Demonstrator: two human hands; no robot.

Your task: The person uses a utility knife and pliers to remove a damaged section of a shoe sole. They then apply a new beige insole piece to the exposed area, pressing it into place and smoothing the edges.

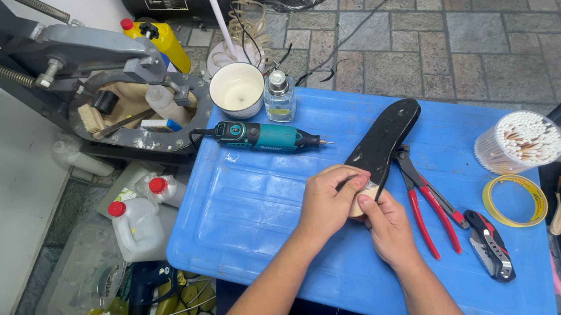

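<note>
left hand (326,200) – curled, gripping black insole (383,142) heel | right hand (385,220) – fingers pinching same heel | red pliers (428,204) beside

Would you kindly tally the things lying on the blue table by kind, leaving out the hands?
Shoe sole, held by both hands: 1
Rotary tool: 1
Red pliers: 1
Folding knife: 1
Tape roll: 1
Tub of cotton swabs: 1
White cup: 1
Small glass bottle: 1
Total: 8

Both hands (358,207) grip black insole (383,137), blue table (255,203).
</note>
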